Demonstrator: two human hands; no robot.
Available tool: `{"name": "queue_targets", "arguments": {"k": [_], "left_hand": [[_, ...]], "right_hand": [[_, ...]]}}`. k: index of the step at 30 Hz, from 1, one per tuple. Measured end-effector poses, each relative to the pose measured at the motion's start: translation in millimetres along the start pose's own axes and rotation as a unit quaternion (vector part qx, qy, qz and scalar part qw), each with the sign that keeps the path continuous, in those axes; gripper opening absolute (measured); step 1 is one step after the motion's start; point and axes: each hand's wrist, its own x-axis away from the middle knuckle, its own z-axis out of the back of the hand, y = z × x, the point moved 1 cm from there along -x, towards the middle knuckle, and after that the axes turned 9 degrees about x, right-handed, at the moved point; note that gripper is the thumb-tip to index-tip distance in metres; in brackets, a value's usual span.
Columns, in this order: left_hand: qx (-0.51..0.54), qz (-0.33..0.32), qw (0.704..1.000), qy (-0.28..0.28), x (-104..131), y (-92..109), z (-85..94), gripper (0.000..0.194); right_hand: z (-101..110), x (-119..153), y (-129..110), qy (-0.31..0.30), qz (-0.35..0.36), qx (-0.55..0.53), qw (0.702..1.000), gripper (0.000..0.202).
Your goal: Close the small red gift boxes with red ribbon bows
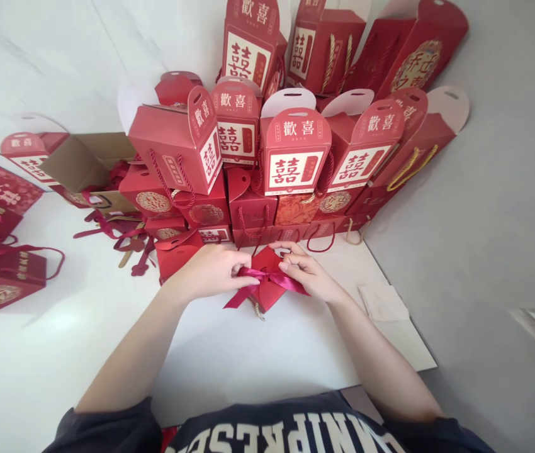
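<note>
A small red gift box [273,292] sits on the white table right in front of me. Across its top runs a magenta satin ribbon [240,296], crossed at the middle, with its tails hanging to both sides. My left hand [215,269] pinches the ribbon near the knot between thumb and fingers. On the other side, my right hand [306,272] grips the ribbon with thumb and forefinger, its remaining fingers behind the box. A twisted gold cord [257,309] sticks out at the box's near edge. My fingers partly cover the box.
Red gift boxes with rope handles [296,151] are stacked along the back wall. Loose ribbons and tags [128,242] lie left of them by an open brown-lined box [88,160]. Further left stands a ribboned box [5,280]. A folded white tissue [383,302] lies at right.
</note>
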Motion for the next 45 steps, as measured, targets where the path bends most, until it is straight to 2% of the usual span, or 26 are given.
{"name": "queue_targets", "arguments": {"k": [3,6,12,18,27,29,32,35,37,42,45], "left_hand": [[0.14,-0.011,0.989,-0.052,-1.7,-3.3,2.5,0.039],[0.197,-0.003,0.978,-0.066,-3.2,-8.7,2.8,0.039],[0.157,-0.002,0.987,-0.043,-3.9,-15.7,1.3,0.04],[0.1,-0.005,0.993,-0.057,-4.5,-18.2,-1.0,0.039],[-0.016,0.048,0.998,-0.038,0.9,-5.8,1.1,0.038],[-0.008,0.054,0.998,-0.033,2.0,-2.5,3.0,0.039],[0.064,0.027,0.997,-0.041,1.9,1.3,7.1,0.04],[0.148,-0.001,0.987,-0.053,1.4,4.3,9.4,0.033],[0.165,0.008,0.985,-0.039,2.3,6.2,8.9,0.03],[0.137,0.046,0.989,0.017,11.7,14.0,8.8,0.025],[0.07,0.0,0.998,0.004,20.1,18.7,13.6,0.01]], "right_hand": [[0.8,0.2,0.6,-0.003,-0.013,-0.027,1.0,0.035],[1.3,1.0,0.5,-0.012,-0.01,-0.043,0.999,0.035],[-0.1,2.7,-0.5,-0.014,0.008,-0.017,1.0,0.031],[3.3,3.3,1.9,-0.016,0.03,0.034,0.999,0.028],[5.6,4.9,0.5,-0.013,0.044,0.091,0.995,0.026],[6.0,4.8,-0.6,-0.011,0.046,0.092,0.995,0.027],[6.3,4.6,-2.1,0.003,0.044,0.076,0.996,0.029],[5.6,4.6,-4.1,0.011,0.032,0.051,0.998,0.029],[4.6,4.8,-5.5,0.013,0.025,0.039,0.999,0.03],[3.1,5.4,-7.2,0.014,0.017,0.025,0.999,0.03],[3.2,5.5,-7.1,0.016,0.014,0.015,1.0,0.028]]}}
